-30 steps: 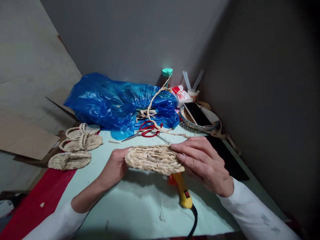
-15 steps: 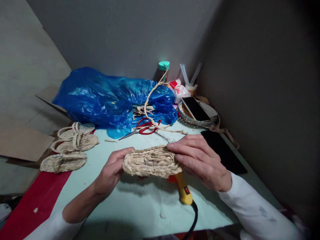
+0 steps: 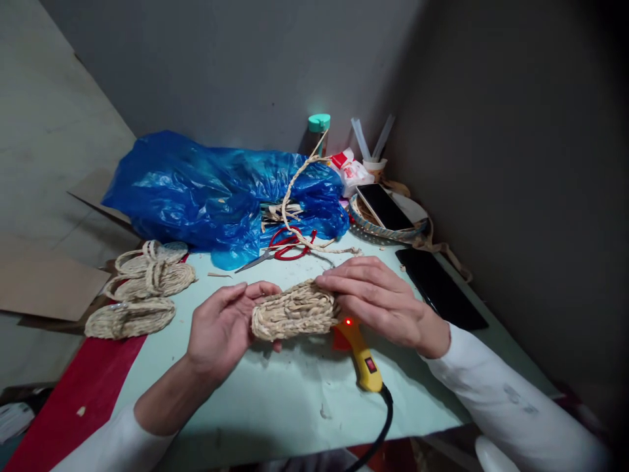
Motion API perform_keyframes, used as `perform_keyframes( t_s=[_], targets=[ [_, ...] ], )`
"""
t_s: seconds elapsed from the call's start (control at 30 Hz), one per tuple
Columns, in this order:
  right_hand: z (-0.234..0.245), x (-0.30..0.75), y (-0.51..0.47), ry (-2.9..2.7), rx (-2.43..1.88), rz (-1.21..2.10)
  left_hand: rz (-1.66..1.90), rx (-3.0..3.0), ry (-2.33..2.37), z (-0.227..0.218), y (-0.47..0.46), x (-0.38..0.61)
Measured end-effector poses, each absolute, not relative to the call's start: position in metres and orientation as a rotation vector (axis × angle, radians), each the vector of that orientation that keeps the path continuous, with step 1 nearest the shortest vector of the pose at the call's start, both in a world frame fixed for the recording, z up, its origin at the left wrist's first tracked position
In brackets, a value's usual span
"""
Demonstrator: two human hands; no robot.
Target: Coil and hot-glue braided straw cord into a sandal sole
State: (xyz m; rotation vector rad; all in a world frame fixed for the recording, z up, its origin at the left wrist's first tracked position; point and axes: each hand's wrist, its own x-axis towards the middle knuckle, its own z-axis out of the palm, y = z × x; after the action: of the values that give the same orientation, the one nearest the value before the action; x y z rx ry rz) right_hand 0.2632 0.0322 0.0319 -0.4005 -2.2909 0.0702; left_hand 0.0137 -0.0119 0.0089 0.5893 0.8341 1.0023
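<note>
A braided straw shoe sole (image 3: 295, 309) is held up over the table, its coiled face turned toward me and its right end raised a little. My left hand (image 3: 223, 328) cradles the left end with fingers behind it; the thumb is lifted off and the palm shows. My right hand (image 3: 381, 298) grips the right end, fingers over the top edge, thumb hidden. Just below that hand lies a yellow glue gun (image 3: 366, 360) with a lit red light, an orange trigger and a black cord; its front is hidden.
Several straw slippers (image 3: 130, 318) lie at the left. Behind are red-handled scissors (image 3: 289, 246), a braided straw cord (image 3: 289, 196) and a blue plastic bag (image 3: 196, 190). A phone (image 3: 386, 206) rests on a round basket, near a black tablet-like slab (image 3: 442, 288) and a cup of clear sticks (image 3: 374, 167).
The left hand has loosened, its thumb coming off the sole and its palm opening. The sole has tilted, right end upward. The glue gun's red light now shows.
</note>
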Motion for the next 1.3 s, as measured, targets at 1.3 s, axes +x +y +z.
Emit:
perform_keyframes(
  t_s=[1.3],
  targets=[
    [0.004,0.229,0.036,-1.558,-0.914,1.626,1.035,0.944,1.156,-0.012,-0.026,0.045]
  ],
)
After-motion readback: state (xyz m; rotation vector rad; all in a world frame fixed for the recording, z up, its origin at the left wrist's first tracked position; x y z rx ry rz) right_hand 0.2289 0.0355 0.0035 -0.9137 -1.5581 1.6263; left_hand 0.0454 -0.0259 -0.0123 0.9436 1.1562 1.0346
